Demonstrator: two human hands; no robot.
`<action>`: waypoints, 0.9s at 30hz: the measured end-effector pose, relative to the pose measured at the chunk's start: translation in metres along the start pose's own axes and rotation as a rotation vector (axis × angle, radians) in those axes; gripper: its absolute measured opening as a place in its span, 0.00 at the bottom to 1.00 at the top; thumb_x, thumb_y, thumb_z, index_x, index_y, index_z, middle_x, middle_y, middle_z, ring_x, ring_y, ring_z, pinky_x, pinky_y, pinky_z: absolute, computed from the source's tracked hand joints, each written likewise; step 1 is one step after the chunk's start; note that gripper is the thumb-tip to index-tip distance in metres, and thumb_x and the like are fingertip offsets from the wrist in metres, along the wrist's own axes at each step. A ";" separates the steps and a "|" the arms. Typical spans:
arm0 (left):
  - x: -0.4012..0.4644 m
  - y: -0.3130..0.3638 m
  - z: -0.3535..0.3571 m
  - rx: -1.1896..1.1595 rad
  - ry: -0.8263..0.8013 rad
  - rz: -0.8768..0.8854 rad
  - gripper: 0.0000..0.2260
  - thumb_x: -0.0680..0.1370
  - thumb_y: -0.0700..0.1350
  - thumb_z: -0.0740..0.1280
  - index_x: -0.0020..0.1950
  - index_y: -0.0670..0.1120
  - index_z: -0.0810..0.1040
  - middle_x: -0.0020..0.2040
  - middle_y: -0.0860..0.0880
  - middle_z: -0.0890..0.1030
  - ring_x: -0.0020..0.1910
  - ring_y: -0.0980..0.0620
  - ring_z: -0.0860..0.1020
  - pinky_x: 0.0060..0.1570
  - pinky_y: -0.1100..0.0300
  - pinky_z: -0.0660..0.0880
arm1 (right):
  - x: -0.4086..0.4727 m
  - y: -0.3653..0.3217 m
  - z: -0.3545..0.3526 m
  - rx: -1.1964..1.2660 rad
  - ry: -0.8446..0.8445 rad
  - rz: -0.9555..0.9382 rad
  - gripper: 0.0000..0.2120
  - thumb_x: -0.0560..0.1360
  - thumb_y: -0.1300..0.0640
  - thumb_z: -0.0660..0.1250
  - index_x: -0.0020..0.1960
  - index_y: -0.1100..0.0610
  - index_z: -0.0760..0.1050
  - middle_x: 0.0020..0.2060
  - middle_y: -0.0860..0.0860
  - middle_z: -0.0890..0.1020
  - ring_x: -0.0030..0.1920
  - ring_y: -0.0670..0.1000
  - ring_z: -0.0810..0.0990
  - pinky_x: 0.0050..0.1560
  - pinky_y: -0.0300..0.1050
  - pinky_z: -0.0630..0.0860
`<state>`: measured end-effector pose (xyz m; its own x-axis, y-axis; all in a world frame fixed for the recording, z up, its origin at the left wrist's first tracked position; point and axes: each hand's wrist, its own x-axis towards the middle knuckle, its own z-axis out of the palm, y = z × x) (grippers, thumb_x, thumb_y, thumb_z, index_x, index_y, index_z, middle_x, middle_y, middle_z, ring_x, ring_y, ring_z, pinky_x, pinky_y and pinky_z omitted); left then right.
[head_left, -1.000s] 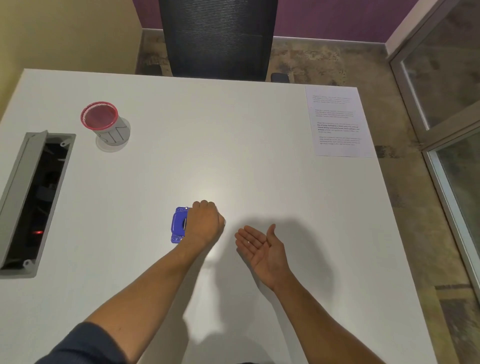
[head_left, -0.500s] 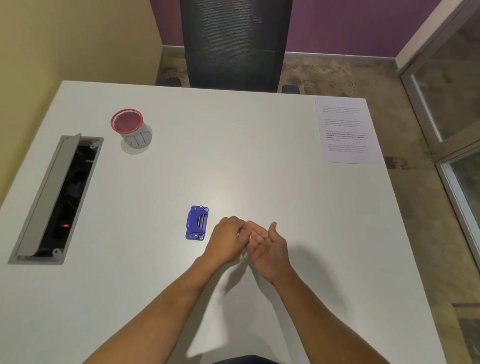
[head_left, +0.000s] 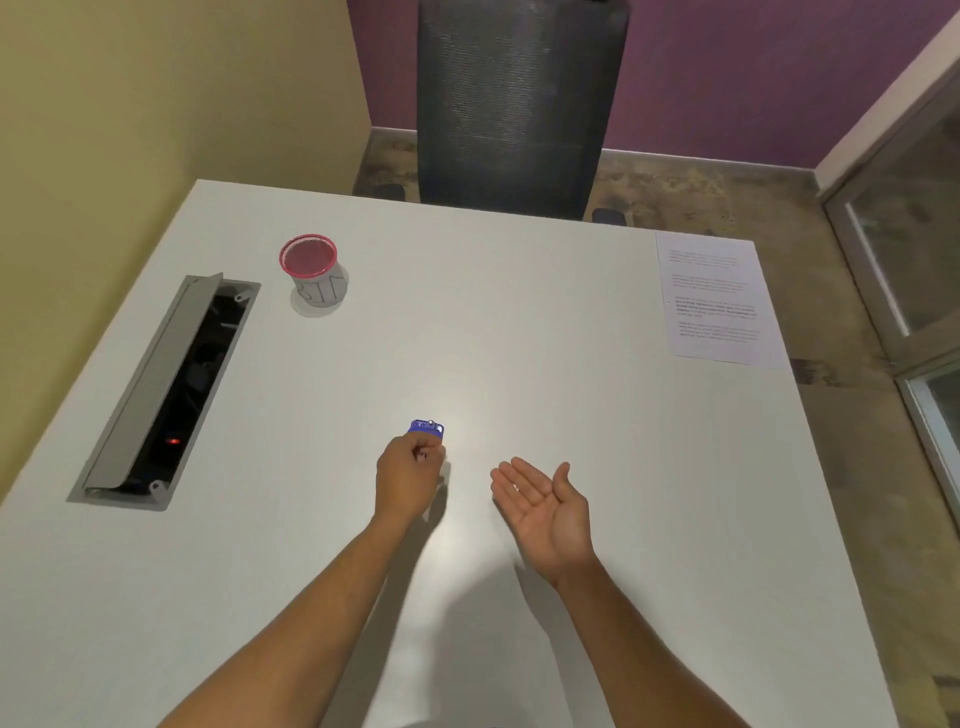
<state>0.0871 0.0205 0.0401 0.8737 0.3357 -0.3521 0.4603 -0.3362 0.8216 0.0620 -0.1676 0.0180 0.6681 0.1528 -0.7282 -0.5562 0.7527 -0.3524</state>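
Left hand (head_left: 410, 480) curled, knuckles up; right hand (head_left: 545, 506) flat, palm up.

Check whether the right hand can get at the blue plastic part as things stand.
Likely only partly: the left hand grips the blue plastic part, leaving its far end exposed. The right hand, palm up, has nothing between.

I see a white table (head_left: 545, 322) with a red-rimmed mesh cup (head_left: 313, 273) standing upright at its far left. Near the cup, an open cable hatch (head_left: 171, 384) has its grey lid tilted up and a small red light inside. A printed sheet (head_left: 717, 301) lies flat at the far right corner. A dark mesh chair (head_left: 519, 104) stands beyond the table.
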 end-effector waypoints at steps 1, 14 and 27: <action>0.004 -0.004 -0.005 -0.021 0.035 -0.056 0.07 0.75 0.39 0.65 0.40 0.48 0.79 0.38 0.51 0.79 0.37 0.50 0.76 0.39 0.59 0.73 | 0.000 0.001 0.001 -0.007 -0.001 0.003 0.31 0.80 0.41 0.57 0.64 0.68 0.73 0.59 0.64 0.82 0.58 0.62 0.82 0.60 0.56 0.75; 0.048 -0.029 -0.018 -0.073 -0.023 -0.334 0.10 0.76 0.43 0.69 0.56 0.42 0.78 0.51 0.45 0.82 0.46 0.47 0.78 0.46 0.58 0.72 | 0.022 0.015 0.031 -0.013 0.028 0.016 0.30 0.81 0.42 0.57 0.63 0.69 0.73 0.60 0.65 0.80 0.62 0.64 0.79 0.67 0.59 0.71; 0.050 -0.032 -0.017 -0.079 -0.057 -0.263 0.03 0.76 0.40 0.68 0.48 0.45 0.78 0.43 0.48 0.81 0.42 0.48 0.80 0.43 0.56 0.78 | 0.040 0.012 0.045 -0.053 0.017 0.038 0.29 0.81 0.42 0.55 0.63 0.68 0.73 0.61 0.64 0.80 0.63 0.64 0.77 0.69 0.58 0.69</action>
<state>0.1136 0.0633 0.0039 0.7343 0.3519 -0.5805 0.6606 -0.1736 0.7304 0.1040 -0.1236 0.0108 0.6376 0.1698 -0.7514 -0.6068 0.7116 -0.3541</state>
